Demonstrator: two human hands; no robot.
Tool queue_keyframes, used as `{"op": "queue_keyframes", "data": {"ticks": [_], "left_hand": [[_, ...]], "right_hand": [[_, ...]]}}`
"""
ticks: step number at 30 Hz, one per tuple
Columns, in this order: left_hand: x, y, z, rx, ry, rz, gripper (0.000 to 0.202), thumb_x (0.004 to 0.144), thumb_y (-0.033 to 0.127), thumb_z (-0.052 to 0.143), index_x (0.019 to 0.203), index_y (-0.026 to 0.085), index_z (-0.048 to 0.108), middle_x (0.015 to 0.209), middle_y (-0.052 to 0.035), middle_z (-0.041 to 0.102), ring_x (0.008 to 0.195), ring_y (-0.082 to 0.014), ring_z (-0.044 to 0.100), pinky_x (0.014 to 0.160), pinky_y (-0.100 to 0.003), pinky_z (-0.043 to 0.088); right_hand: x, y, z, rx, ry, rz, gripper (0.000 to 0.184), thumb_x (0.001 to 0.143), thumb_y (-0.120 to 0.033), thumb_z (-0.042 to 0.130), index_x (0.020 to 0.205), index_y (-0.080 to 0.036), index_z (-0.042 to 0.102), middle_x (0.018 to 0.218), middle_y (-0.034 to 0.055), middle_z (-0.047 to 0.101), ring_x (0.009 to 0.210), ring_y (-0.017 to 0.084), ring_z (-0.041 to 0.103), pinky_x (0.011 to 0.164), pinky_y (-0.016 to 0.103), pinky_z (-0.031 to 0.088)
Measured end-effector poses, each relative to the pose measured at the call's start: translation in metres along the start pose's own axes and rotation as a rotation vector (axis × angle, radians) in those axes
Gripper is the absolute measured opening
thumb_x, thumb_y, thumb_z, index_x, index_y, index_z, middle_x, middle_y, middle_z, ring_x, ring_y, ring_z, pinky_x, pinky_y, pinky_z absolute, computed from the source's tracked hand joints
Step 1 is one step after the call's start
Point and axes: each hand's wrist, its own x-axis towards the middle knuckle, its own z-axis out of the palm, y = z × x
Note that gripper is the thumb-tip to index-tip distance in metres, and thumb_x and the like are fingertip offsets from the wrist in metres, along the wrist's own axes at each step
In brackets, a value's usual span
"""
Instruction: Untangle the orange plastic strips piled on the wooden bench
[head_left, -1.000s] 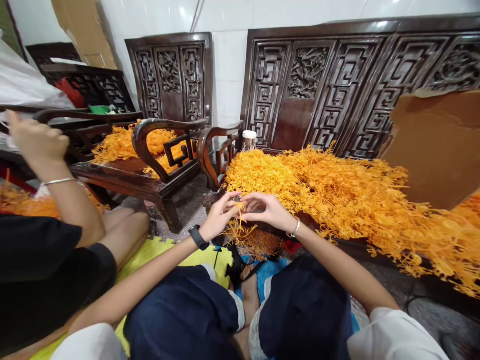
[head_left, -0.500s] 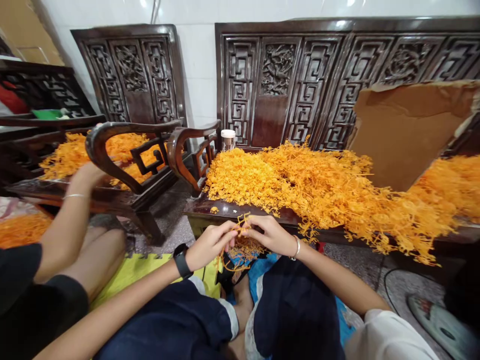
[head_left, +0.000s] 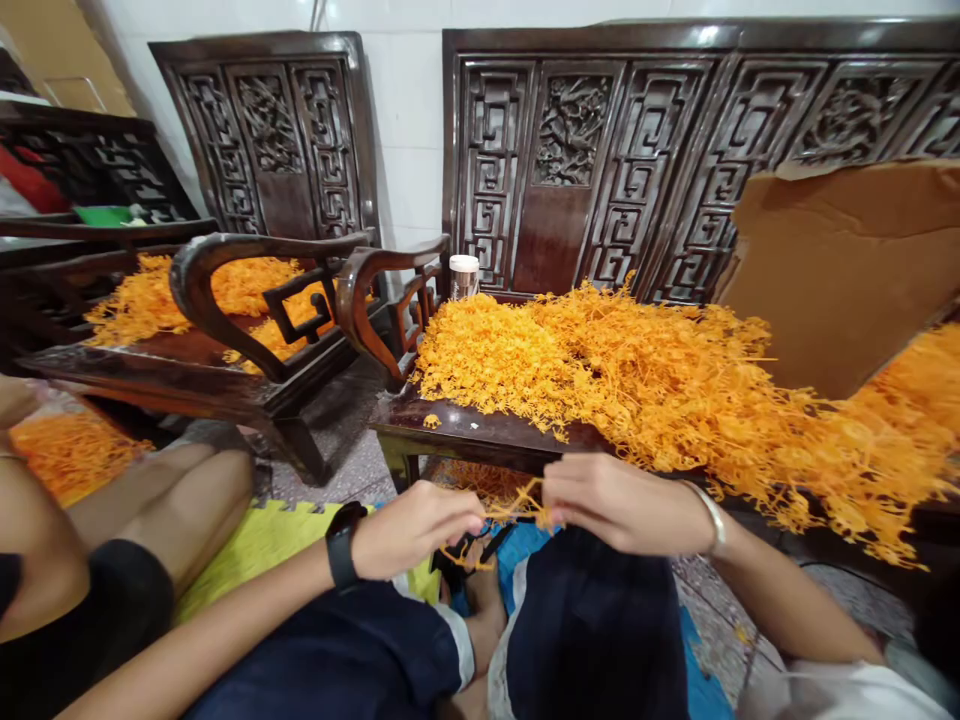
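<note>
My left hand and my right hand are both closed in a pinch on a thin orange plastic sprig stretched between them, low over my lap. The left wrist wears a black watch, the right a silver bangle. Just beyond the hands a big heap of orange plastic sprigs covers the seat of a dark carved wooden bench. More orange pieces lie on the floor under the bench front.
A dark wooden armchair at the left holds another orange heap. A small white-capped jar stands at the bench's back. Brown cardboard leans at the right. Another person's knee and arm are at my left, over a yellow mat.
My hands dropped lower and moved apart, pulling the sprig out straight. The neighbouring person's arm came down from the armchair to the left edge. The view shifted slightly.
</note>
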Motion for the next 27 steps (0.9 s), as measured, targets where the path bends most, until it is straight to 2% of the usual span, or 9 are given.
{"op": "queue_keyframes", "data": {"ticks": [4,7,12,14,16,18,20,23,27], "left_hand": [[-0.016,-0.01,-0.009,-0.096,0.132,-0.115,0.032,0.089,0.032,0.035,0.07,0.013,0.052,0.059,0.0002,0.05,0.052,-0.0069,0.045,0.052,-0.018,0.034],[-0.015,-0.022,-0.02,-0.339,0.347,-0.276,0.031,0.087,0.039,0.04,0.08,0.012,0.054,0.061,-0.0006,0.053,0.049,-0.0072,0.047,0.045,-0.017,0.035],[0.008,-0.03,-0.019,-0.632,0.441,-0.21,0.029,0.084,0.038,0.046,0.092,0.01,0.053,0.081,-0.0073,0.06,0.068,-0.0134,0.058,0.06,-0.025,0.047],[0.012,-0.033,-0.016,-0.679,0.432,-0.175,0.028,0.084,0.034,0.048,0.098,0.011,0.054,0.092,-0.0102,0.062,0.081,-0.0163,0.06,0.074,-0.029,0.047],[0.013,-0.037,-0.015,-0.739,0.431,-0.164,0.03,0.081,0.031,0.052,0.104,0.011,0.053,0.098,-0.0118,0.062,0.089,-0.0188,0.06,0.082,-0.033,0.045],[0.012,-0.042,-0.016,-0.798,0.455,-0.166,0.033,0.079,0.03,0.054,0.105,0.01,0.052,0.099,-0.0132,0.062,0.091,-0.0211,0.06,0.083,-0.036,0.045],[0.01,-0.046,-0.018,-0.824,0.503,-0.165,0.032,0.079,0.031,0.055,0.103,0.01,0.053,0.1,-0.0144,0.063,0.09,-0.0221,0.061,0.081,-0.037,0.046],[0.008,-0.047,-0.021,-0.799,0.574,-0.175,0.032,0.079,0.031,0.055,0.102,0.009,0.053,0.104,-0.0154,0.062,0.09,-0.0222,0.062,0.08,-0.035,0.047],[0.006,-0.04,-0.025,-0.726,0.619,-0.195,0.033,0.078,0.032,0.058,0.101,0.009,0.052,0.103,-0.0162,0.063,0.087,-0.0215,0.063,0.072,-0.03,0.049]], "right_hand": [[-0.042,-0.007,-0.006,-0.058,0.045,0.112,0.014,0.087,-0.017,0.04,0.076,-0.021,0.048,0.075,0.0056,0.054,0.066,0.016,0.051,0.06,0.029,0.04],[-0.056,0.007,-0.016,-0.058,0.427,0.208,0.01,0.086,-0.022,0.045,0.089,-0.024,0.054,0.083,0.006,0.059,0.072,0.017,0.056,0.061,0.028,0.044],[0.012,0.064,-0.051,0.019,1.278,0.276,0.01,0.08,-0.023,0.057,0.089,-0.02,0.06,0.09,0.0057,0.062,0.081,0.018,0.059,0.079,0.034,0.047],[0.059,0.098,-0.065,0.03,1.41,0.272,0.014,0.08,-0.019,0.053,0.093,-0.016,0.059,0.093,0.0079,0.059,0.089,0.019,0.057,0.083,0.036,0.046],[0.102,0.132,-0.073,-0.016,1.322,0.455,0.025,0.079,-0.008,0.044,0.099,-0.012,0.057,0.1,0.0116,0.055,0.097,0.021,0.053,0.087,0.038,0.043],[0.131,0.156,-0.074,0.007,1.049,0.69,0.049,0.07,-0.002,0.049,0.118,-0.007,0.046,0.116,0.0188,0.045,0.11,0.029,0.044,0.093,0.046,0.036],[0.144,0.166,-0.067,0.051,0.882,0.771,0.064,0.064,0.001,0.052,0.126,-0.004,0.038,0.124,0.0229,0.037,0.117,0.036,0.034,0.096,0.055,0.027],[0.142,0.152,-0.048,0.118,0.823,0.655,0.055,0.067,-0.002,0.052,0.121,-0.005,0.044,0.127,0.0213,0.036,0.121,0.035,0.029,0.099,0.054,0.022],[0.124,0.106,-0.021,0.291,0.672,0.461,0.019,0.08,-0.016,0.049,0.094,-0.009,0.06,0.103,0.0128,0.059,0.099,0.022,0.054,0.09,0.039,0.041]]}}
